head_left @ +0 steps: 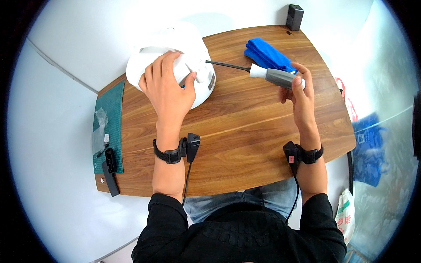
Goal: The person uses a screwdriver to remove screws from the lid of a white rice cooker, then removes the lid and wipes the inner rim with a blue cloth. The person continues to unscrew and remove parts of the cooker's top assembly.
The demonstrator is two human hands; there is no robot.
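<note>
A rounded white plastic appliance lies at the far left of the wooden table, its exact kind not clear. My left hand is spread over its near side, fingers curved around a raised part and thumb pointing right, steadying it. In my right hand is a screwdriver with a grey and white handle, held at the handle's end between thumb and fingers. Its dark shaft runs left, and the tip meets the appliance's right side. Whether a screw sits at the tip is too small to tell.
Behind the screwdriver lies a folded blue cloth. A black box stands at the far right corner. On the left, a green cutting mat carries a clear plastic bag and small black items. Cables hang from both wrist straps.
</note>
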